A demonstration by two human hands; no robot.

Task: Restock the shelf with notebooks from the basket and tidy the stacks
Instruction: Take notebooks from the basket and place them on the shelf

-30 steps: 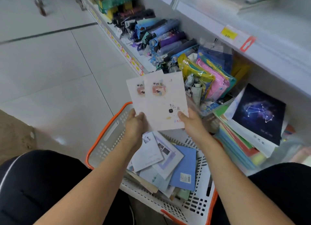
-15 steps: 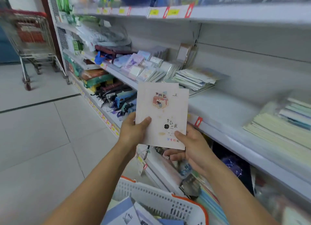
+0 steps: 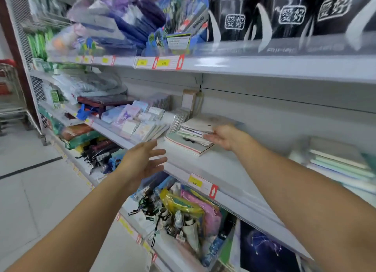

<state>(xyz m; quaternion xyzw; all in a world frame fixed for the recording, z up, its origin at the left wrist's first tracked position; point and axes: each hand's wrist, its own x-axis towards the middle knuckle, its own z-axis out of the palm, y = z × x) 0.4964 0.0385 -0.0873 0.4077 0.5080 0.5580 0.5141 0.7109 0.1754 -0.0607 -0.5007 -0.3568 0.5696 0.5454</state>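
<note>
Two pale notebooks (image 3: 200,125) with a small picture on the cover lie on top of a notebook stack (image 3: 188,144) on the middle shelf (image 3: 223,167). My right hand (image 3: 226,137) grips their right end, thumb above and fingers underneath. My left hand (image 3: 143,160) hovers open in front of the shelf edge, left of the stack, holding nothing. The basket is out of view.
Small notepads (image 3: 140,122) sit left of the stack, and a blurred pile of pastel notebooks (image 3: 337,164) lies at the right. Black bags (image 3: 289,13) fill the top shelf. Pouches (image 3: 189,207) and a dark constellation notebook (image 3: 264,249) lie below. A shopping cart (image 3: 8,101) stands far left.
My view rose from the basket to the middle shelf. My left hand let go of the pale notebooks. My right hand carried them onto the stack.
</note>
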